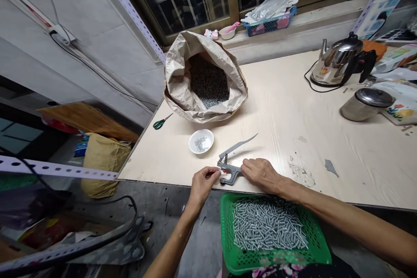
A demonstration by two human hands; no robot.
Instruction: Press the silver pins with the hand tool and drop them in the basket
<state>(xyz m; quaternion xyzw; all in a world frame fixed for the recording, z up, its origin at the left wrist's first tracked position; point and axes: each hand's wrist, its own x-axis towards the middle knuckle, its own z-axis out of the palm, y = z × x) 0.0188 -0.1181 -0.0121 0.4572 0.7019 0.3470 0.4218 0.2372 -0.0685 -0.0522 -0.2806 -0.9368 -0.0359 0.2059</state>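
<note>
A pair of grey hand-press pliers (233, 177) with a coil spring lies at the table's front edge, its upper handle raised and its jaws facing left. My right hand (262, 174) is closed around the lower handle. At the jaws, my left hand (203, 184) pinches thumb and forefinger together beside a small red and white part; whatever lies between the fingertips is too small to name. Just behind is a white bowl (191, 147) with small metal pieces (200, 143). Below the edge, a green basket (227, 230) holds many silvery screw-like pieces (270, 226).
A large open sack (177, 69) of dark metal pieces stands at the back left, near green-handled scissors (159, 124). To the right are a steel kettle (339, 58) and a lidded jar (361, 106). A blue basket (270, 25) sits on the windowsill.
</note>
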